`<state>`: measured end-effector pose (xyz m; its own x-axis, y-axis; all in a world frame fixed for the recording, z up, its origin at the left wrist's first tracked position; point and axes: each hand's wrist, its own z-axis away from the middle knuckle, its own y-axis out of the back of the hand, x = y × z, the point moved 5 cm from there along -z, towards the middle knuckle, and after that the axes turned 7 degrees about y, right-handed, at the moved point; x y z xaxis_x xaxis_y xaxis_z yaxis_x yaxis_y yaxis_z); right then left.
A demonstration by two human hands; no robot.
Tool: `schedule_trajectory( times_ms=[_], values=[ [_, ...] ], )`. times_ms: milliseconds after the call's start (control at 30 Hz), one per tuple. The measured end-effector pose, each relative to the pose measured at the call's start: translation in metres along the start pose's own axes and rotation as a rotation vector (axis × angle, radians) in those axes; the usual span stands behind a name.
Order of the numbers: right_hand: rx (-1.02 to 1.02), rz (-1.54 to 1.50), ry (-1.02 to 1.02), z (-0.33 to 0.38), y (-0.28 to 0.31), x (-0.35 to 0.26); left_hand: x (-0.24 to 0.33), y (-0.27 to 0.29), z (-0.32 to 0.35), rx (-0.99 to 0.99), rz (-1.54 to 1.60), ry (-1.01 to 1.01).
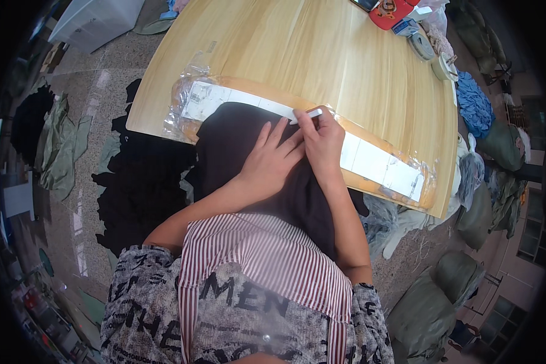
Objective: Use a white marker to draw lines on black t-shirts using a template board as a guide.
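Right hand first: thumb and fingers of the right hand [325, 142] are closed in a pinch around a slim white pen [314, 113], tip pointing down and left, right around the top right edge of the dark fabric [224, 145]. Can't tell if the tip actually touches cloth. The left hand [267, 164] isn't gripping anything — it's laid flat on the fabric, fingers spread, fingertips close to the pen.

The fabric itself sits on the near side of the wooden table [273, 48], covering the middle of a long white strip [376, 164] and hanging over the edge toward the striped apron [267, 236]. Both ends of the strip show, with clear tape [171, 115] around the left end.

How far along? My read: the setup is done, since the fabric is spread over the strip, steadied, and the pen's in place. The pen work looks unfinished to me — I can't make out any marks on that dark cloth, so no idea how much is left.

Further out, there's a black cloth heap [145, 188] left of the person, grey-green cloth [63, 148] beyond it, a clear plastic bin [94, 24] at top left, and a bunched blue cloth [474, 103] off to the right.
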<state>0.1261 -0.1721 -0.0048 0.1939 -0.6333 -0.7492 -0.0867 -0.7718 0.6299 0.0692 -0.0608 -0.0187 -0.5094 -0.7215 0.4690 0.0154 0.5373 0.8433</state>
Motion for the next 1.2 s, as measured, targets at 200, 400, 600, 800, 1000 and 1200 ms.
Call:
schedule_trajectory(
  times_ms=[200, 400, 600, 800, 1000, 1200],
  values=[
    [-0.17, -0.36, 0.033, -0.008, -0.025, -0.02, -0.003, -0.004, 0.002, 0.038, 0.074, -0.025],
    [-0.192, -0.208, 0.202, -0.016, -0.04, -0.023, -0.003, -0.003, 0.003, 0.107, 0.099, -0.049],
    [-0.214, 0.201, 0.19, -0.031, -0.045, -0.043, -0.006, 0.0, 0.002, 0.126, 0.172, -0.031],
    [0.063, -0.862, -0.095, -0.03, 0.007, -0.019, -0.022, 0.012, -0.004, 0.159, 0.303, 0.082],
    [-0.209, -1.057, -0.266, 0.041, 0.013, -0.047, -0.044, 0.031, -0.047, 0.113, -0.058, 0.093],
    [-0.192, -1.151, -0.476, 0.091, 0.007, -0.037, 0.023, 0.08, 0.011, 0.012, 0.391, -0.074]
  ],
)
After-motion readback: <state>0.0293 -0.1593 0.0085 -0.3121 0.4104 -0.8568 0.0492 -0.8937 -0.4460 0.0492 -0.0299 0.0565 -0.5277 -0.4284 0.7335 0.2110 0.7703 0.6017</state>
